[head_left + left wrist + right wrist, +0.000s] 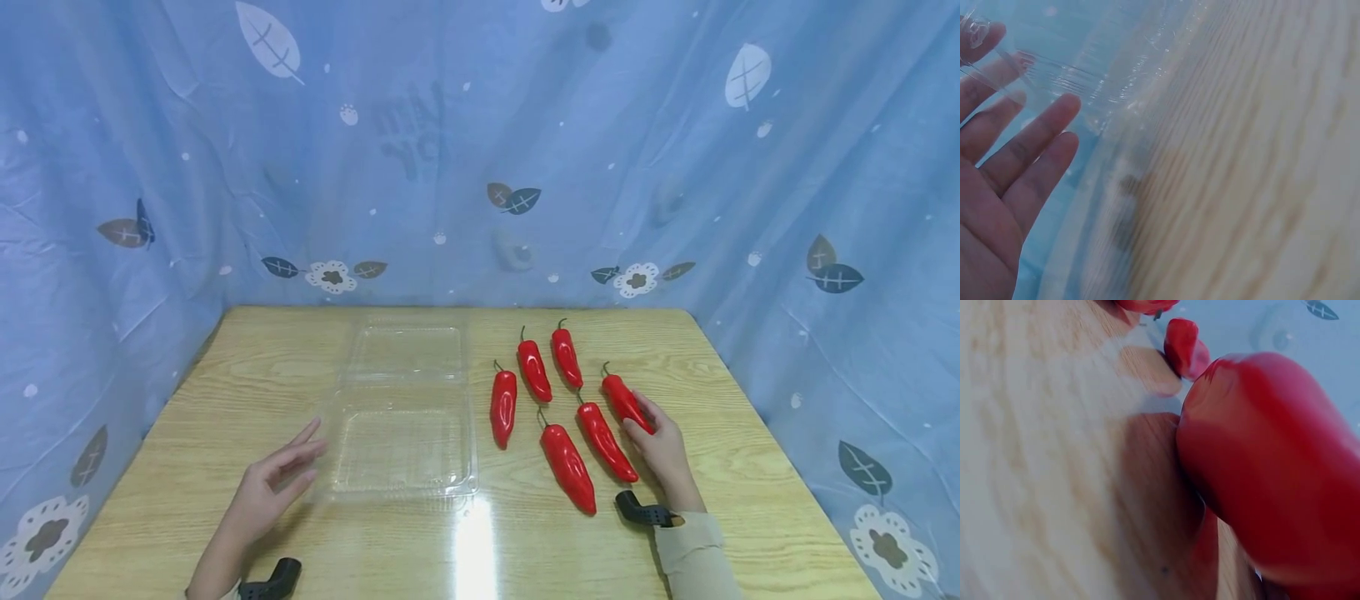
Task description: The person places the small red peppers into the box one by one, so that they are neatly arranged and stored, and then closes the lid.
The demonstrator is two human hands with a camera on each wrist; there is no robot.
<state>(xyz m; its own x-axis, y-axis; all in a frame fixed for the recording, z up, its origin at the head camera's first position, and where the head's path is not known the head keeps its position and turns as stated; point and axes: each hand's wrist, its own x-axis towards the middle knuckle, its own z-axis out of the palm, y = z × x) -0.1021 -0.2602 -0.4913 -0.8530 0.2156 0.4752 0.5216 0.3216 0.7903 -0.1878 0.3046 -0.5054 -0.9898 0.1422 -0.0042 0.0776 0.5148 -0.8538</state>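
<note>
My right hand is at the far right red pepper, with thumb and fingers on either side of its lower end. In the right wrist view that pepper fills much of the picture, close over the wood. My left hand has its fingers spread and holds nothing. It is beside the left edge of a clear plastic clamshell box, which lies opened flat. Through the left wrist view, the left hand's fingers overlap the box's clear plastic.
Several more red peppers lie between the box and my right hand, among them a left one, a front one and a back one. The wooden table is bordered by a blue leaf-patterned curtain.
</note>
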